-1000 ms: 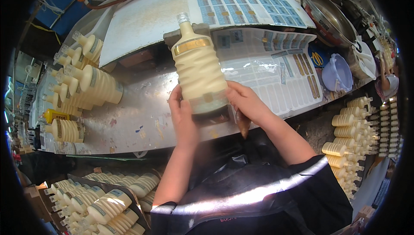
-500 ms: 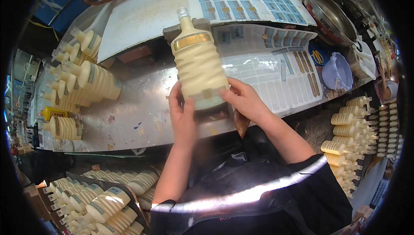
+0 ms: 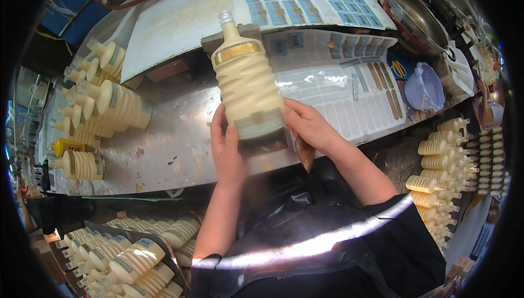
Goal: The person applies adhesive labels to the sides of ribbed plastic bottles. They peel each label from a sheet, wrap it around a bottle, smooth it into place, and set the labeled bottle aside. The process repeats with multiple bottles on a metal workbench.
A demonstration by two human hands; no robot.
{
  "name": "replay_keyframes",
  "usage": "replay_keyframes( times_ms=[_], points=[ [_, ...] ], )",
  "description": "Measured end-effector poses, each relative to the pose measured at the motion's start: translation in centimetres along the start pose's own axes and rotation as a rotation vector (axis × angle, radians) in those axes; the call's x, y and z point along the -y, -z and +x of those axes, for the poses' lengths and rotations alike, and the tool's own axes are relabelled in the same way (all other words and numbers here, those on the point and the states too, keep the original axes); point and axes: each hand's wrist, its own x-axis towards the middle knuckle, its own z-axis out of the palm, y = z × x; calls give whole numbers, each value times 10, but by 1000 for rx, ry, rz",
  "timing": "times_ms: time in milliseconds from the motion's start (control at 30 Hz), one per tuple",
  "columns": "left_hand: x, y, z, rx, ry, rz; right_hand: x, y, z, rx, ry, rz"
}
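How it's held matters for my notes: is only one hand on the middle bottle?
No, the left hand and right hand both hold the bottle, one on each side near its base.

The person wears a black top [image 3: 349, 281], and its short sleeves [image 3: 409, 232] end around the elbows, well behind the fingers [image 3: 231, 136]. The forearms [image 3: 221, 216] and the hands [image 3: 316, 128] are bare. Nearer to the fingers, the black front layer [image 3: 273, 210] is wrinkled and slightly shiny. Further behind them there is a small reddish marking [image 3: 288, 277], and a bright stripe of light [image 3: 305, 251] crosses the clothing.
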Motion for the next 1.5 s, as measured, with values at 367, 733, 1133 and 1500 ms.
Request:
replay_keyframes(
  times_ms=[367,733,1133,1500],
  points=[
    [-2,-4,-2,-6,3,15,-2,-8,-2,-34,15,-2],
    [0,14,-3,60,-89,382,21,4,-12,-121,-109,-64],
    [-13,3,-4,-55,-569,946,15,0,-12,-130,-194,105],
    [2,18,-2,3,-470,928,24,4,-15,-115,-179,36]
  ],
)
